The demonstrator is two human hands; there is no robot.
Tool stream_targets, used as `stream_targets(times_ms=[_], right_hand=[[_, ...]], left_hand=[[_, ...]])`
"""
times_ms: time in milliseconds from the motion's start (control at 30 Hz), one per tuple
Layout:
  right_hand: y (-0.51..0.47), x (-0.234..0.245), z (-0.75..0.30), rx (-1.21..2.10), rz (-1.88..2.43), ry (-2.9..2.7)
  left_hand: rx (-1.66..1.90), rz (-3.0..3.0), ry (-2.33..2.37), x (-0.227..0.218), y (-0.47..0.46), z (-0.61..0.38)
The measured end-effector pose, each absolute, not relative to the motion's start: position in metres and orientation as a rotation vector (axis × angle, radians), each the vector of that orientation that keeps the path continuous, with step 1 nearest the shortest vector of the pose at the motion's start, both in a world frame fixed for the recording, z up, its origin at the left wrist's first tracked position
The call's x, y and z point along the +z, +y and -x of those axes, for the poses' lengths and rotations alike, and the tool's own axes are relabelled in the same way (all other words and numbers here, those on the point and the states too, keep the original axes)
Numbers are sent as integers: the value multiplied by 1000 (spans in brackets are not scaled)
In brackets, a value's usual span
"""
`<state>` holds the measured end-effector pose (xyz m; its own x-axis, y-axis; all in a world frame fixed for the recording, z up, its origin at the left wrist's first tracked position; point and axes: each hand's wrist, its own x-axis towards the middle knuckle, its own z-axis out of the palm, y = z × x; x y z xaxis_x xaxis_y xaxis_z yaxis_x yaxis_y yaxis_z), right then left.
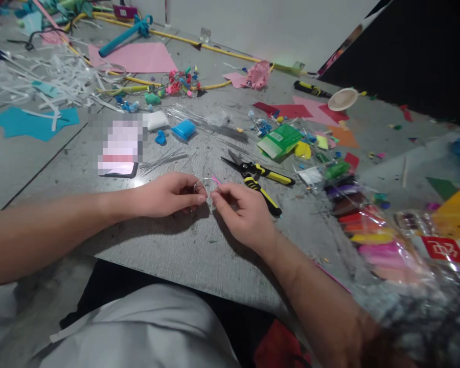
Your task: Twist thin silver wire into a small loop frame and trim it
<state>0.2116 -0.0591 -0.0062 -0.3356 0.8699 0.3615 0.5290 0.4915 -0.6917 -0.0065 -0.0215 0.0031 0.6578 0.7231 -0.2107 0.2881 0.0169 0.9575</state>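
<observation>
A thin silvery wire (205,179), bent into a small loop, arches between my hands above the grey table. My left hand (172,194) is closed, thumb and forefinger pinching the loop's left side. The right side is pinched by my right hand (243,212), where a small pink piece (216,180) shows above the fingertips. What exactly the pink piece is, I cannot tell. Just beyond my right hand lie pliers (256,176) with black and yellow handles, their jaws pointing left. Several loose straight wires (163,161) rest beyond my left hand.
A phone (118,168) with a blurred screen lies at left. Farther back are a blue packet (183,130), a green packet (279,141), white paper strips (61,76) and pink paper (138,57). Bags of coloured clay (383,250) crowd the right side. A yellow cable (214,49) runs along the back.
</observation>
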Motion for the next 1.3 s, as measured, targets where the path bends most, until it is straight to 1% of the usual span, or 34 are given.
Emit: stream_targets(times_ms=[167, 567, 667, 700, 800, 867, 967, 1033, 1200, 1300], right_hand=[[-61, -8, -209, 539, 1138, -2020], [-57, -8, -211, 579, 1190, -2068], [-47, -10, -228, 462, 1149, -2211], [-42, -12, -239, 363, 1195, -2239], [-23, -19, -280, 74, 1508, -2226], [-12, -24, -306, 56, 1626, -2291], [-2, -28, -327, 64, 1599, -2336], [0, -28, -327, 30, 1634, -2352], [-7, -17, -306, -60, 1921, -2264], [-21, -5, -287, -132, 1785, -2176]], left_hand=[[417, -1563, 854, 4, -23, 6], [570, -1766, 905, 1, -26, 5], [642, -1945, 967, 1, -25, 8], [682, -1995, 991, 1, -24, 8], [813, -2025, 1043, -1, -21, 11], [919, -1969, 1052, -2, -19, 12], [1092, -1863, 1039, -4, -17, 13], [1196, -1820, 991, -3, -16, 13], [1341, -1785, 1003, 0, -14, 13], [1419, -1699, 1026, 2, -14, 13]])
